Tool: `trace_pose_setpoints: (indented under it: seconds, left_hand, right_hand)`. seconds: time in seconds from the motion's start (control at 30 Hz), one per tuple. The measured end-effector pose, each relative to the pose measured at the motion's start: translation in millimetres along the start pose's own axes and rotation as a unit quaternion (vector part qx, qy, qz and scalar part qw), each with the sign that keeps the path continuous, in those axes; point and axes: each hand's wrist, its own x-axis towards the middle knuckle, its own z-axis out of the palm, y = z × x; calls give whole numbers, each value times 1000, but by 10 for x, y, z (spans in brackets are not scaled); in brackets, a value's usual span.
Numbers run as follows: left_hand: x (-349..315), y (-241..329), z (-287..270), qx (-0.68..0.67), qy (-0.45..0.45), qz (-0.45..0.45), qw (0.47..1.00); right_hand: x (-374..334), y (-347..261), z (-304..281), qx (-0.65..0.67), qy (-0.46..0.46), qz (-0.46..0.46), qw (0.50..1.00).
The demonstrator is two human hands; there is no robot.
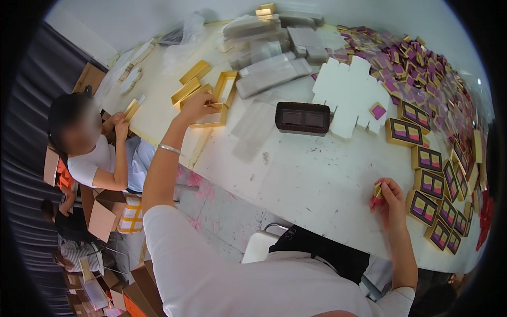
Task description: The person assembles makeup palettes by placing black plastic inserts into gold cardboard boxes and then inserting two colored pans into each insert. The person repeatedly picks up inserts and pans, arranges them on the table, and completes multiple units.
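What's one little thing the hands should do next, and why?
I think the left hand could pick up the gold tray at its fingers and bring it toward the right hand. That tray is right by its fingertips, while the right hand is far off to the side, pinching a small gold-and-red piece.
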Motion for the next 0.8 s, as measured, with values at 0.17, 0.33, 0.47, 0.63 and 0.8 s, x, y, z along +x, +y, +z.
trace_pose_setpoints:
  seconds: [0.17,0.33,0.47,0.63,0.8]
  left_hand:
    - [-191,-102,125,-43,276,71,958]
    - [-1175,1553,-207,-69,255,122,957]
    - [-1525,2796,450,-20,131,424,896]
    - [-1322,3551,1111,-31,94,474,875]
    - [-1297,3781,1282,-49,79,428,899]
  right_hand:
    - [-43,-58,-49,22,14,-25,999]
    - [-329,-274,-70,-27,14,-83,996]
    - [-362,-410,-264,-247,58,-168,953]
    - [-162,-548,-431,-675,91,-269,681]
    - [74,-386,-610,-720,138,-444,515]
